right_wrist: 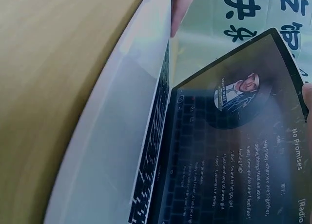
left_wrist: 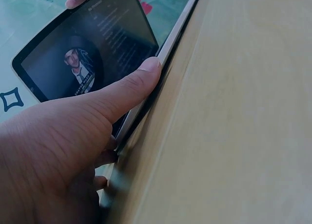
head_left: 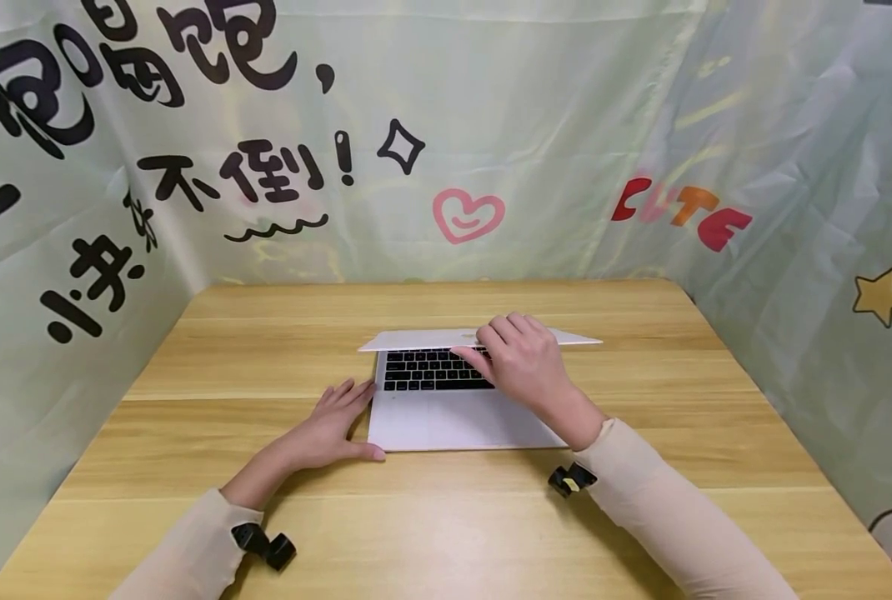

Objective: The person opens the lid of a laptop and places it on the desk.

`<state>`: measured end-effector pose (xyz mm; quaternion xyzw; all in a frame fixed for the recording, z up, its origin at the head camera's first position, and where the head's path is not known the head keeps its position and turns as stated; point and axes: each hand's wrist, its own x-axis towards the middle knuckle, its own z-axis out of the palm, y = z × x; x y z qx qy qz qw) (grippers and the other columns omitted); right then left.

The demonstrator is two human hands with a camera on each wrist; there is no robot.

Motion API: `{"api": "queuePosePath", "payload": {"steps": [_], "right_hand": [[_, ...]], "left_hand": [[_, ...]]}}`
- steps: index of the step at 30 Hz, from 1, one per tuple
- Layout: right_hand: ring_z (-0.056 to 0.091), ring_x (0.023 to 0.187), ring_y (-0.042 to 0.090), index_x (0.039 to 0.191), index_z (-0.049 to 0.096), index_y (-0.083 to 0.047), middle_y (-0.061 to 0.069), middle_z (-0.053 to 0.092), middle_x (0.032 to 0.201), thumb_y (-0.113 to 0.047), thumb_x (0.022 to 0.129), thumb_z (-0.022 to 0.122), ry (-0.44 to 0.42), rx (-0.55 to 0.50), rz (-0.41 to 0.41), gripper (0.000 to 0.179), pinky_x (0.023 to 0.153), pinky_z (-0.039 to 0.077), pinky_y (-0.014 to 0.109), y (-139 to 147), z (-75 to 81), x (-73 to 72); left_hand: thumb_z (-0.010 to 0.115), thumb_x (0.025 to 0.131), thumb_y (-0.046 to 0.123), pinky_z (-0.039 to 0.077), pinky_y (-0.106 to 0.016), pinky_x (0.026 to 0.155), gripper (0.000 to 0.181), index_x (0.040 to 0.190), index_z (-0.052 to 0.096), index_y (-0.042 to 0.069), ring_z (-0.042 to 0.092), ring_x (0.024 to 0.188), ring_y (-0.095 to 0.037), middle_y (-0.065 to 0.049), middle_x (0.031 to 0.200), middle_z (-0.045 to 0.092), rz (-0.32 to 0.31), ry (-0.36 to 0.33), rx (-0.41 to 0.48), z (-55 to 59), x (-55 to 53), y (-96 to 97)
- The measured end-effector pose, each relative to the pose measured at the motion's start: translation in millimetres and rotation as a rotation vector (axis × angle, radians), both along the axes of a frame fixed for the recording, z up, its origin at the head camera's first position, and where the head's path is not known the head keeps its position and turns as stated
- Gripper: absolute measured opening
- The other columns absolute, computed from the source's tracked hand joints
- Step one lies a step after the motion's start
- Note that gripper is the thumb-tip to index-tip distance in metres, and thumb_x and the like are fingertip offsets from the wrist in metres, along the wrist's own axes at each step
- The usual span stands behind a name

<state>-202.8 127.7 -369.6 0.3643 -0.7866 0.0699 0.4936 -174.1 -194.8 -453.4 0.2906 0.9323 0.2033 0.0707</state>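
Note:
A silver laptop (head_left: 446, 421) lies on the wooden table with its lid (head_left: 416, 339) tilted partway down over the black keyboard (head_left: 434, 371). On the lit screen (right_wrist: 234, 121), the right wrist view shows song lyrics and a round portrait. My right hand (head_left: 524, 367) grips the lid's top edge near the middle, fingers curled over the back and thumb on the screen side. My left hand (head_left: 326, 429) rests against the left side of the base. Its fingers stretch along that edge, and the thumb (left_wrist: 131, 87) touches the front left corner.
The light wooden table (head_left: 228, 358) extends around the laptop. Printed cloth (head_left: 386, 75) hangs behind it and along both sides. A small black device (head_left: 264, 546) sits on the left cuff, with another black device (head_left: 572, 479) on the right cuff.

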Motion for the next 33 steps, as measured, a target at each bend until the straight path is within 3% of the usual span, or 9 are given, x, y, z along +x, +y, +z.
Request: {"api": "queuePosePath", "payload": {"steps": [5, 16, 22, 29, 33], "right_hand": [[0.055, 0.057, 0.026, 0.068, 0.055, -0.007, 0.006, 0.054, 0.064, -0.048, 0.095, 0.059, 0.013, -0.013, -0.015, 0.050, 0.052, 0.049, 0.036, -1.6, 5.3, -3.1], [0.056, 0.065, 0.027, 0.072, 0.057, -0.007, 0.007, 0.056, 0.069, -0.053, 0.101, 0.043, -0.070, 0.002, -0.088, 0.056, 0.060, 0.050, 0.037, -5.2, 16.8, -6.7], [0.056, 0.066, 0.028, 0.074, 0.057, -0.006, 0.007, 0.055, 0.071, -0.053, 0.100, 0.045, -0.067, -0.019, -0.086, 0.054, 0.059, 0.049, 0.038, -5.7, 20.3, -11.1], [0.056, 0.070, 0.030, 0.075, 0.056, -0.006, 0.008, 0.054, 0.074, -0.045, 0.092, 0.063, -0.075, -0.013, -0.083, 0.043, 0.065, 0.050, 0.040, -6.3, 27.0, -15.1], [0.055, 0.068, 0.029, 0.076, 0.054, -0.006, 0.008, 0.053, 0.073, -0.050, 0.098, 0.052, -0.078, -0.015, -0.092, 0.049, 0.063, 0.049, 0.040, -5.3, 27.8, -17.5]], "left_hand": [[0.066, 0.078, 0.069, 0.005, -0.063, 0.113, 0.111, 0.152, 0.027, -0.003, 0.012, 0.145, -0.044, -0.019, 0.158, 0.025, -0.001, 0.002, 0.009, 2.2, 1.0, 0.6], [0.066, 0.077, 0.070, 0.005, -0.063, 0.113, 0.111, 0.152, 0.027, -0.002, 0.013, 0.145, -0.044, -0.019, 0.157, 0.027, 0.005, -0.001, 0.014, 2.3, 1.4, 0.6], [0.065, 0.077, 0.071, 0.005, -0.063, 0.114, 0.111, 0.152, 0.027, -0.002, 0.013, 0.145, -0.043, -0.019, 0.157, 0.027, 0.001, 0.008, 0.017, 2.5, 1.4, 0.0], [0.066, 0.077, 0.069, 0.005, -0.063, 0.114, 0.111, 0.152, 0.027, -0.004, 0.013, 0.145, -0.044, -0.020, 0.156, 0.027, 0.002, 0.004, 0.023, 3.6, 3.3, -0.5], [0.067, 0.077, 0.069, 0.005, -0.063, 0.114, 0.112, 0.152, 0.027, -0.003, 0.013, 0.145, -0.044, -0.020, 0.156, 0.028, 0.003, 0.001, 0.031, 4.5, 3.3, 0.5]]}}
